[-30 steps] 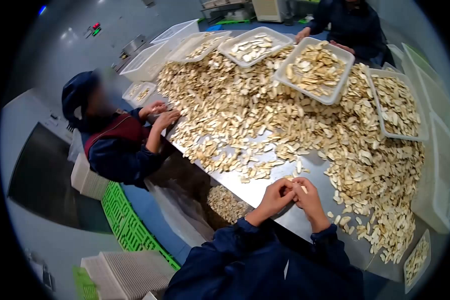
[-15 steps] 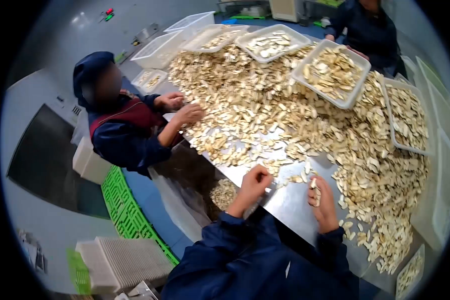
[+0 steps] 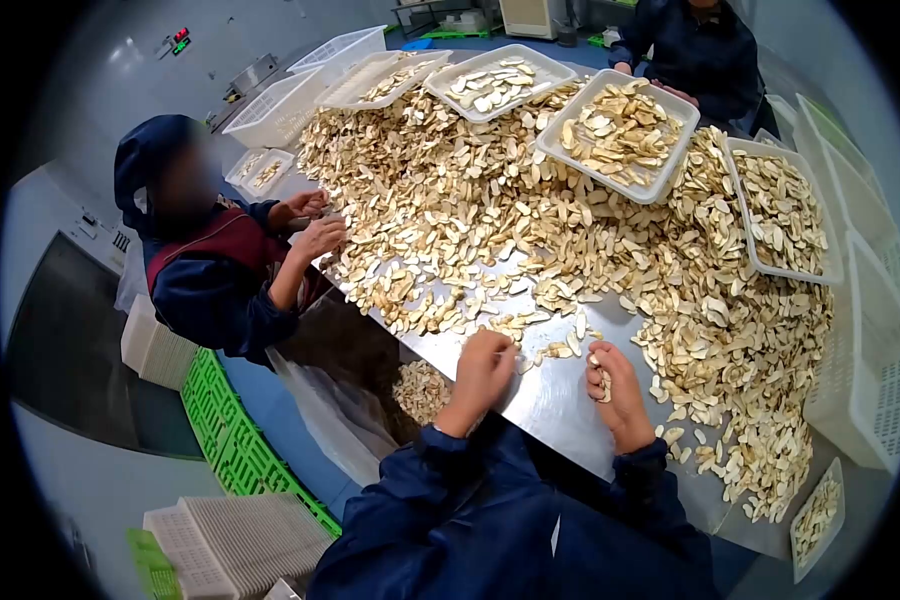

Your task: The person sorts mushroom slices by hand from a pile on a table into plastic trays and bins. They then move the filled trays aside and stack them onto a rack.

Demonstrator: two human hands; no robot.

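Observation:
A big heap of pale dried slices (image 3: pixel 450 190) with brownish edges covers much of the metal table (image 3: pixel 560 405). My right hand (image 3: pixel 622 392) is closed round several slices (image 3: pixel 600 383), just above the bare metal near the table's front edge. To its left, my left hand (image 3: pixel 482 372) has its fingers curled together, low over the edge. What those fingers hold, if anything, is hidden. Between the two hands lie a few loose slices (image 3: pixel 560 350).
On the left a co-worker (image 3: pixel 205 240) reaches into the heap; another person (image 3: pixel 690 55) is at the far side. White trays of slices (image 3: pixel 620 185) rest on the pile. Crates (image 3: pixel 865 390) stand right, a green pallet (image 3: pixel 240 425) lower left. Slices fill a container (image 3: pixel 422 392) below the edge.
The whole view has shifted, so the table and people appear farther left. My left hand's fingers now reach down toward the loose slices. My right hand still grips slices, its fingers wrapped tighter.

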